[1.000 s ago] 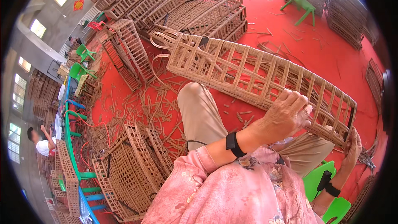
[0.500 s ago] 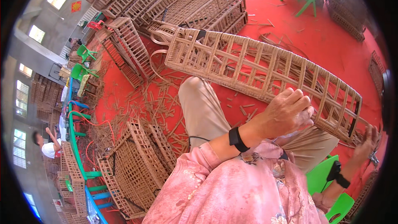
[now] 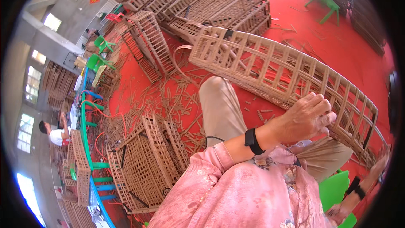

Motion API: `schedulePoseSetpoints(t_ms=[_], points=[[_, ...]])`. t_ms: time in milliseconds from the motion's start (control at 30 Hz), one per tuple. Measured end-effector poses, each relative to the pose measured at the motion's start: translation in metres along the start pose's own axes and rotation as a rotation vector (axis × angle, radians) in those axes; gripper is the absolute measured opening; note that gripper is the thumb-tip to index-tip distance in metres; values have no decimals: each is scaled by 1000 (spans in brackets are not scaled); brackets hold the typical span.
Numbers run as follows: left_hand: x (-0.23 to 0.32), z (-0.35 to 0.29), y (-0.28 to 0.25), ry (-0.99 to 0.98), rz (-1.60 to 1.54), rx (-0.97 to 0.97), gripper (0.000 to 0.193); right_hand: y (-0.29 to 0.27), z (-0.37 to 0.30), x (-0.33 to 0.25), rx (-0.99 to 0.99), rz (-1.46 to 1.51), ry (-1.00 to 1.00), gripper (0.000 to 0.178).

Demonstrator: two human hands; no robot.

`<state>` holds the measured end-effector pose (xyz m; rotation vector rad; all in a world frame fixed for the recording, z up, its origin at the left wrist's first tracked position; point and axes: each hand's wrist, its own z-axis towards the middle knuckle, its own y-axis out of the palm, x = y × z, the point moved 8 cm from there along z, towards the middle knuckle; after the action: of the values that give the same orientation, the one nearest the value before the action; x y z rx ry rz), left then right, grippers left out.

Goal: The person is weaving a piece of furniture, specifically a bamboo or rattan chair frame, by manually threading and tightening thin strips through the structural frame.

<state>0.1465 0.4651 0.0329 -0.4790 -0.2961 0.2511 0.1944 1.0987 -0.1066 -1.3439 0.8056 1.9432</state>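
Note:
A long woven basket (image 3: pixel 270 64) with slatted sides lies tilted across the space in front of my knees. At its near edge, towards the right end, my left hand (image 3: pixel 310 113) has its fingers curled and closed on the basket. Just beyond that end my right hand (image 3: pixel 381 163) is low at the right rim of the picture, beside a bundle of loose weaving strips (image 3: pixel 363 155). Its fingers are blurred and partly cut off, so their hold is hidden. Black tape (image 3: pixel 228 34) wraps the far left corner of the basket.
Stacked woven baskets (image 3: pixel 228 6) stand at the back, and more baskets (image 3: pixel 145 164) lie at my left. Cut strip scraps (image 3: pixel 168 105) litter the red floor (image 3: pixel 291 0). Green chairs (image 3: pixel 322 0) stand around. A person (image 3: pixel 57 133) is at the far left by a green-and-blue frame (image 3: pixel 84 122).
The whole view has shifted, so the basket and surroundings sit farther right. My right hand has moved lower and nearer the picture's rim. The left hand stays at the basket's near edge.

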Motion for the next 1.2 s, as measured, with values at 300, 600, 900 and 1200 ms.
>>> schedulePoseSetpoints(t_ms=[300, 600, 900, 1200], points=[[-110, -55, -202, -444, 677, 382, 24, 169, -188, -78, -510, -493, -237, 43], [-249, -165, -275, -1070, -226, 542, 58, 192, -192, -72, -231, -95, 121, 32], [-195, -158, -226, -989, -214, 541, 55, 233, -68, -37, -306, -105, 53, 16], [-126, -193, -210, -1146, -615, 963, 55, 273, 27, 9, -428, -52, 77, 20]])
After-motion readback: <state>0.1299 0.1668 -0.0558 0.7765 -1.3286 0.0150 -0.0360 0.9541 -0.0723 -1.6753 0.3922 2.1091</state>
